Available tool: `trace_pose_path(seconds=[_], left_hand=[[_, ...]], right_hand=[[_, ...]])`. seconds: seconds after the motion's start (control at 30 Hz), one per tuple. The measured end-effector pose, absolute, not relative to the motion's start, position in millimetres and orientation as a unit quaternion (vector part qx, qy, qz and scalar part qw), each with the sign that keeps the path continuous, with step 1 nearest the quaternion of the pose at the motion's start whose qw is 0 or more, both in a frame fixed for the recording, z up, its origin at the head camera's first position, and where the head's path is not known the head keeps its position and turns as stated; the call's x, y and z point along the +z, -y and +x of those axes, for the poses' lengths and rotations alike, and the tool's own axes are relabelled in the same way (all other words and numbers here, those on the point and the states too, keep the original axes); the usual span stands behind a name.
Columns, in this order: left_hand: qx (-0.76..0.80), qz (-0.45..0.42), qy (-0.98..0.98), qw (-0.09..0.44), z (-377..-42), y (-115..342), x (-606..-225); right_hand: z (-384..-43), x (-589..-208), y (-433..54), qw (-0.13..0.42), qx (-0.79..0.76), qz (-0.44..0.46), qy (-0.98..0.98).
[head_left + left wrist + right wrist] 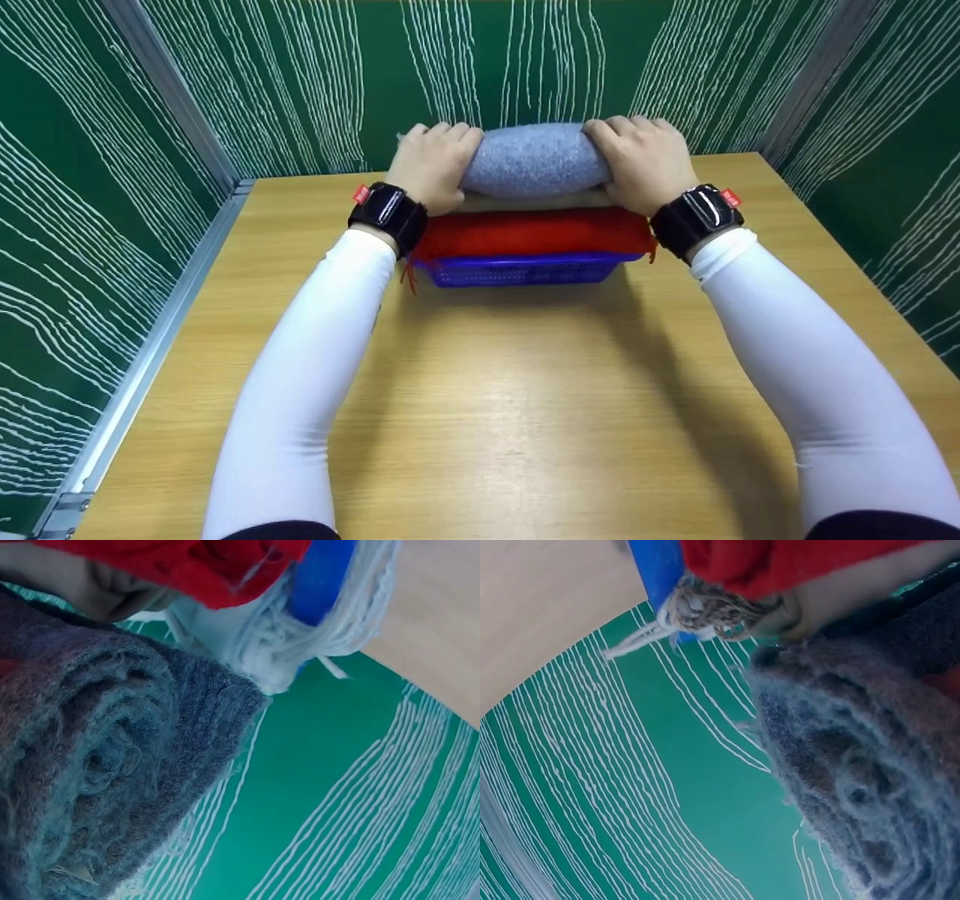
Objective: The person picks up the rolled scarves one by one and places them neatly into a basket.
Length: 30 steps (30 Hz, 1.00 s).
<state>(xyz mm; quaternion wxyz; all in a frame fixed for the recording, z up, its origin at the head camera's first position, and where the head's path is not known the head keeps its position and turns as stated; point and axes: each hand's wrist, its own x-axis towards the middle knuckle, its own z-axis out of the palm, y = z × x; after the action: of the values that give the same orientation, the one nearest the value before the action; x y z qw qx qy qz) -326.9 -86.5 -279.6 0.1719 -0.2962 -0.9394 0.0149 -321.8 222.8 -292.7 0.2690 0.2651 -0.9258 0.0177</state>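
A fuzzy grey rolled scarf (532,161) lies crosswise between the hands, above the far side of a blue basket (525,274). My left hand (435,165) grips its left end and my right hand (646,161) grips its right end. Each wrist view shows a spiral end of the roll. At the front of the basket is a red rolled scarf (532,231) with fringe hanging over both sides. Behind it shows a beige cloth roll (525,202). White fringe (277,645) hangs by the basket in the left wrist view. Whether the grey roll touches things beneath is hidden.
The basket stands toward the back of a wooden table (510,390). Green panels with white wavy lines (495,67) close off the back and both sides. A metal frame rail (161,322) runs along the left table edge.
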Motion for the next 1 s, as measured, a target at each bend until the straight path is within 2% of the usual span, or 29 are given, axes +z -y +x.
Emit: trace_pose_path(seconds=[0.6,1.0], left_hand=[[0.025,-0.291,0.947,0.134,-330.5,86.5,-291.3],[0.017,-0.296,0.949,0.108,-331.7,90.3,-294.8]], right_hand=[[-325.8,-306.9,-224.1,0.239,0.012,0.267,0.933],[-322.5,-304.8,-230.9,0.178,0.027,0.300,0.937]])
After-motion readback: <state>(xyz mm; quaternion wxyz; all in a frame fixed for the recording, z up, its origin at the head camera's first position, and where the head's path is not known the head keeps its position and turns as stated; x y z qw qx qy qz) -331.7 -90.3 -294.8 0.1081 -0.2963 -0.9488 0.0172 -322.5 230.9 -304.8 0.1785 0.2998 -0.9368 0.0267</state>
